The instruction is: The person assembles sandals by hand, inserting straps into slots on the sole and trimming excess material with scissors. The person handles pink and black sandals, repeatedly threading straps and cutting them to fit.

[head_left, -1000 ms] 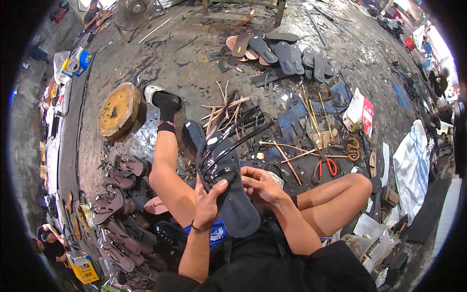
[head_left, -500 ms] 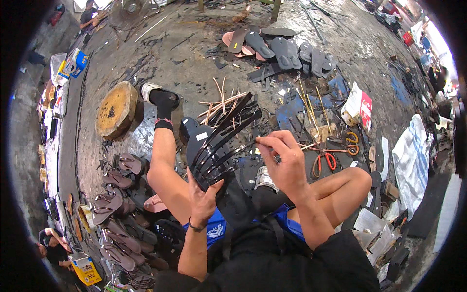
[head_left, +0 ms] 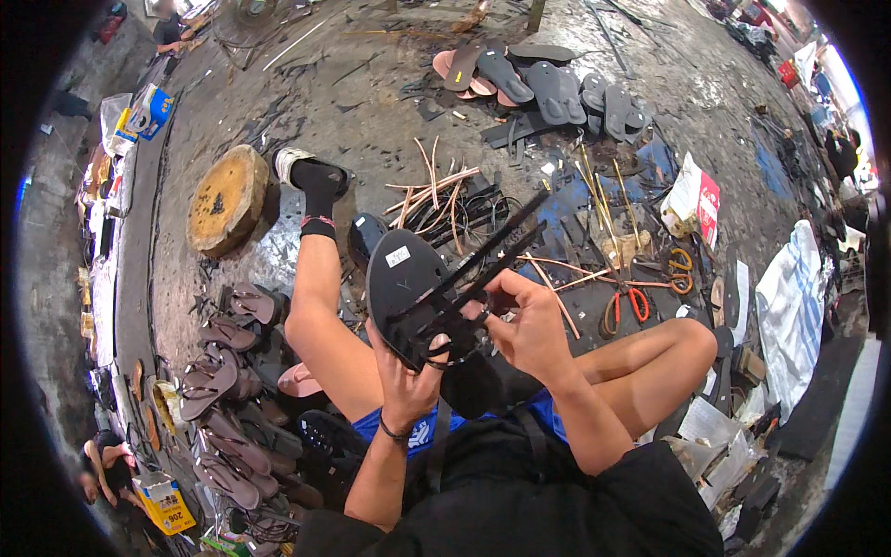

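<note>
From the head view I look down over my own lap onto a rough concrete floor (head_left: 371, 102). My left hand (head_left: 408, 376) is wrapped around the lower edge of a black sandal sole (head_left: 408, 278), holding it up in front of me with its flat face toward the camera; a small pale sticker sits near its upper end. My right hand (head_left: 524, 320) is pinched shut on the black straps (head_left: 492, 246) that run slantwise across the sole and stick out past it to the upper right. Sole and straps sit between my knees, just above my lap.

On the floor to my left stands a round wooden block (head_left: 225, 198), and below it a row of brown sandals (head_left: 218, 371). My left foot in a black sock (head_left: 320, 176) rests near the block. To my right lie red-handled scissors (head_left: 624, 306), just beside my right knee. Farther ahead a heap of dark soles (head_left: 548, 84) lies well apart from my hands, and thin tan strips (head_left: 436, 190) are scattered between.
</note>
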Demonstrator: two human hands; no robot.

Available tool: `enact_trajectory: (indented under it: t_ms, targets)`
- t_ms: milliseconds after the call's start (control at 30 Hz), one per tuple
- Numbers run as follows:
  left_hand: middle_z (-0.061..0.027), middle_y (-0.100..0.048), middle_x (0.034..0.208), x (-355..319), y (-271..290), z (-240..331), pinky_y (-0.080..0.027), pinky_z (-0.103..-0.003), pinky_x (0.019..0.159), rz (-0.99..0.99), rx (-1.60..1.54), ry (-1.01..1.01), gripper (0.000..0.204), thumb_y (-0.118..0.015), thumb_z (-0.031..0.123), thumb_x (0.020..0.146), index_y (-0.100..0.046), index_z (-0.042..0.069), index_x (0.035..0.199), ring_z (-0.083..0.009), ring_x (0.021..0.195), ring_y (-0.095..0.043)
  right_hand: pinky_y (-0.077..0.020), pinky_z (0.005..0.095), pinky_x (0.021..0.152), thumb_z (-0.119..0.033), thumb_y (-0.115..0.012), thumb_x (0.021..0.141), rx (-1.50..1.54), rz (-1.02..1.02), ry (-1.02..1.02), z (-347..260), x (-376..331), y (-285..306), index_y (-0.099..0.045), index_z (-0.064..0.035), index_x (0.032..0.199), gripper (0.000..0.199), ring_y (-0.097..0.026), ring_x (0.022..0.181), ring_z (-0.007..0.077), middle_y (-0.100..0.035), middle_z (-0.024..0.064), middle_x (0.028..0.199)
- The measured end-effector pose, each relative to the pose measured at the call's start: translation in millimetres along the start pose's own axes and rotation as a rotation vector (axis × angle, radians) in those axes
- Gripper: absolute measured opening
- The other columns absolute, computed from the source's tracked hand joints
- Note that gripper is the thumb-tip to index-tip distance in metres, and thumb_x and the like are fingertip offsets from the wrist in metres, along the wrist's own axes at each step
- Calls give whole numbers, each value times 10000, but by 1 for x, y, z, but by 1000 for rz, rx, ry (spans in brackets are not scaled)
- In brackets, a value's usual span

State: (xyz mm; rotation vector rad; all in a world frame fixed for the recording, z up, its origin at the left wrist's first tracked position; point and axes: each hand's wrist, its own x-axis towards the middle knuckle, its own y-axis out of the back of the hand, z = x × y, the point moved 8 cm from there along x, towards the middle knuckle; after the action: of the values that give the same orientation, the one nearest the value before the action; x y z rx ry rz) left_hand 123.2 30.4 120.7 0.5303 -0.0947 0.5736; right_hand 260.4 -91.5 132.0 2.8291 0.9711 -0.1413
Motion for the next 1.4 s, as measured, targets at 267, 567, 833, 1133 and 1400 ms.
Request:
enact_trajectory:
  t_ms: [267,567,833,1133,1400]
  targets:
    - [-168,-521,1294,-11,-8,-10,-316,-398,1089,-51,50,-18,514,-673,108,901,-461,-41,1346,-303,1186,-509,-575,247,753,29,-731,865,-4,64,229,3,-11,-2,-688,46,1074,213,-713,857,149,-733,109,951]
    - [-159,-575,1256,-14,-3,-9,-376,-378,1053,8,63,-51,546,-656,58,897,-379,-43,1356,-267,1128,-549,-542,254,657,-10,-738,854,101,-34,62,10,-12,-14,-680,20,1043,200,-682,783,139,-706,99,955]
    - [-136,-578,1283,-27,-13,-34,-442,-348,1025,-73,-280,216,663,-671,71,935,-246,-33,1434,-229,1129,-614,-521,253,703,48,-707,875,278,-183,-66,36,-9,-23,-700,26,1018,145,-648,817,114,-698,68,920]
    - [-118,-575,1273,-38,-17,-53,-508,-310,955,25,-525,367,754,-678,37,940,-172,19,1500,-182,1097,-614,-390,248,470,-126,-766,901,229,-166,-181,34,-10,-16,-707,-7,1033,188,-513,567,50,-663,35,773]
    - [-110,-576,1234,-30,7,-37,-520,-305,882,-88,225,-155,760,-701,17,905,-212,29,1488,-179,1036,-614,-542,307,702,55,-773,785,-294,479,444,-36,-25,44,-698,-64,1144,385,-616,844,182,-533,99,1126]
